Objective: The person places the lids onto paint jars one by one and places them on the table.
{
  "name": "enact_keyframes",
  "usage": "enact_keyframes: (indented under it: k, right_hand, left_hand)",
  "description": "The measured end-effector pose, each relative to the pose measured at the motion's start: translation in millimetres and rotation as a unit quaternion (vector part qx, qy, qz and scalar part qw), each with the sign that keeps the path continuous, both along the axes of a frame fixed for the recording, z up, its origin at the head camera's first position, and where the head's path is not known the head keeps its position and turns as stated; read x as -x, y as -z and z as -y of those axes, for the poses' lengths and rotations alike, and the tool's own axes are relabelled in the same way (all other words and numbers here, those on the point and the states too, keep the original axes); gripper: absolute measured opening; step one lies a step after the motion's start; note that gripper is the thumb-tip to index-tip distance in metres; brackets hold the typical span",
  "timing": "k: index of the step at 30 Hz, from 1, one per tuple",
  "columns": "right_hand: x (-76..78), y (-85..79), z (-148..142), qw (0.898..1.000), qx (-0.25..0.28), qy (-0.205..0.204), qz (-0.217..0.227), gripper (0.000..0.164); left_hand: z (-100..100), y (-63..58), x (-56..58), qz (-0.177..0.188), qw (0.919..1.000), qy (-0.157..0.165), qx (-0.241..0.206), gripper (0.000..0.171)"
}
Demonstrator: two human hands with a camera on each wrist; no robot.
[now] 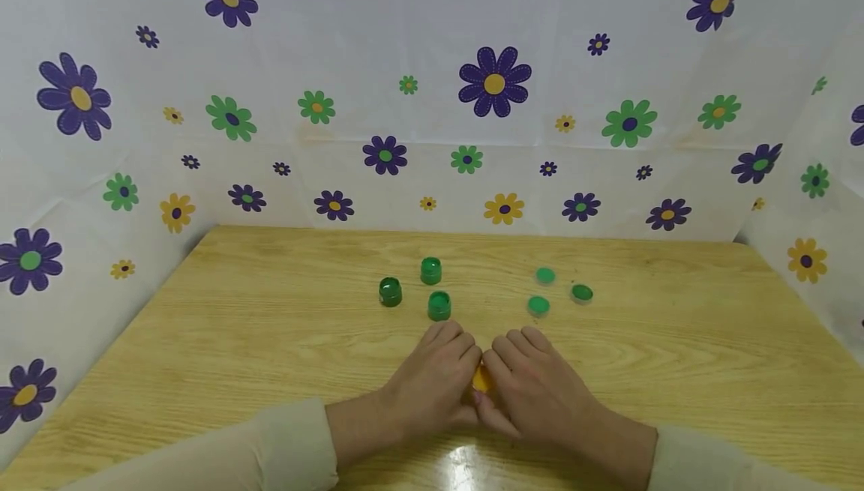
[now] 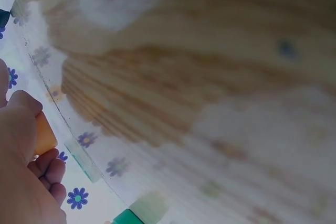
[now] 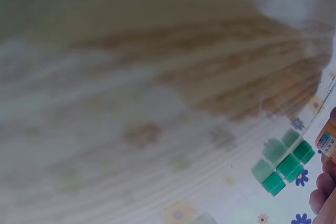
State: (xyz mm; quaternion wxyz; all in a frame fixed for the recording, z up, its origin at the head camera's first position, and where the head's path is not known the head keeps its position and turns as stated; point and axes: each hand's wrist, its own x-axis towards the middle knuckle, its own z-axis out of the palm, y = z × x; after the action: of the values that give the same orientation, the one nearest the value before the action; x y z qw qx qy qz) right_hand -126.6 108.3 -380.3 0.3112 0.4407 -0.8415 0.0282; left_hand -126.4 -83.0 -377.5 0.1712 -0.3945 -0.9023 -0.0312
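Note:
A small orange paint jar (image 1: 482, 380) is held between both hands near the front middle of the table, mostly covered by the fingers. The left hand (image 1: 435, 375) grips it from the left with curled fingers. From the other side, the right hand (image 1: 536, 382) grips it too, its thumb against the jar's near side. In the right wrist view a printed label shows on the jar (image 3: 326, 141). Just beyond the hands stand three green paint jars without lids: a darker one (image 1: 390, 292), a rear one (image 1: 431, 270) and a nearer one (image 1: 439, 306).
Three round green lids lie to the right of the green jars: one at the back (image 1: 545, 276), one nearer (image 1: 538, 306) and a darker one (image 1: 582, 294). The wood-grain table (image 1: 283, 326) is bordered by a flower-print cloth (image 1: 432, 191) behind and at both sides.

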Motion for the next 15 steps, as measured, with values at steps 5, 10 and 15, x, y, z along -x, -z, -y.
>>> enact_keyframes:
  k: [5,10,15]
  right_hand:
    - [-2.0,0.0,-0.5,1.0,-0.005,0.007,0.017,0.03]
    - [-4.0,-0.7,-1.0,0.999,-0.007,0.016,0.027,0.026]
    - [-3.5,-0.7,-0.9,1.0,0.01,0.016,0.011,0.029]
  left_hand:
    - [0.1,0.9,-0.2,-0.007,1.0,0.003,-0.004,0.047]
    - [0.1,1.6,0.2,-0.012,0.9998,0.006,-0.012,0.044]
    - [0.7,1.7,0.4,-0.006,0.9996,0.006,-0.025,0.045]
